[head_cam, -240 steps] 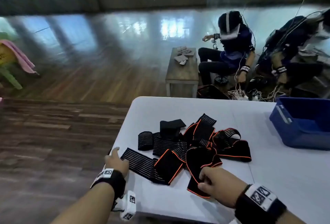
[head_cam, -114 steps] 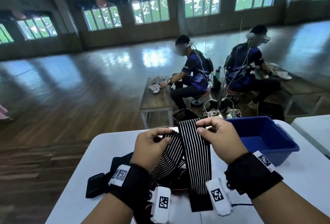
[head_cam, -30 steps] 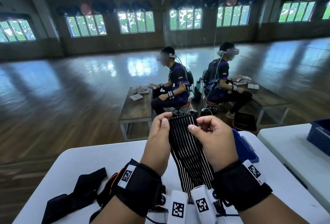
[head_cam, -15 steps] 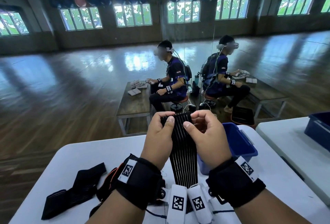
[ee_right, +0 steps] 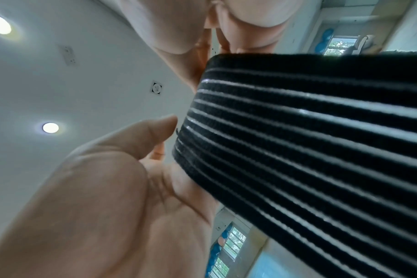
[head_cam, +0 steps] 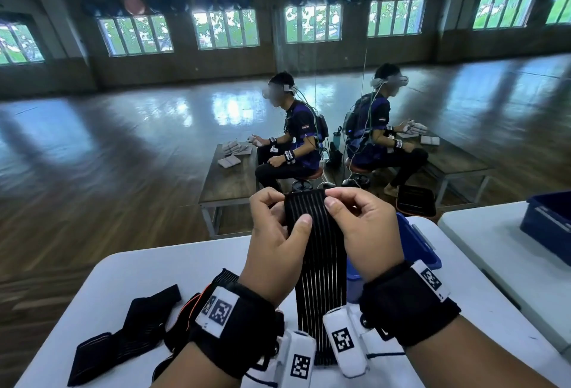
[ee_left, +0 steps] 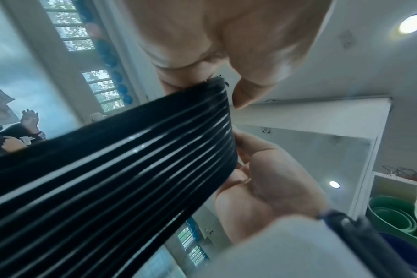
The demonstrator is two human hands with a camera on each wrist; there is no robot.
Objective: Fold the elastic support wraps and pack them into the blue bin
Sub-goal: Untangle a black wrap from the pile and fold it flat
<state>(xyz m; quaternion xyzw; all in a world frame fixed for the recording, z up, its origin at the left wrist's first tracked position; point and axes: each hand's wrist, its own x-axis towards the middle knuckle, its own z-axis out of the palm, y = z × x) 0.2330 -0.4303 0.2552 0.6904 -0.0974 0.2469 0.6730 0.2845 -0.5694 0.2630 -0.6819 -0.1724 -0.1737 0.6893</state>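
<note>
A black elastic wrap with thin white stripes (head_cam: 319, 267) hangs upright over the white table (head_cam: 139, 267). My left hand (head_cam: 289, 211) pinches its top left corner, thumb on the front face. My right hand (head_cam: 333, 197) pinches the top right corner. The left wrist view shows the wrap (ee_left: 107, 178) held between fingers and thumb of my left hand (ee_left: 236, 122). In the right wrist view the wrap (ee_right: 298, 141) sits in my right hand (ee_right: 186, 94). The blue bin (head_cam: 415, 242) stands behind my right wrist, mostly hidden.
Other black wraps (head_cam: 123, 341) lie on the table at the left, one with orange trim (head_cam: 193, 304). A second blue bin (head_cam: 550, 220) sits on a neighbouring table (head_cam: 494, 248). Two seated people work at low wooden benches (head_cam: 228, 180) beyond.
Both hands keep hold of the striped wrap's top end. The left thumb has moved further onto the wrap's front face, and the wrap hangs straighter than a second ago.
</note>
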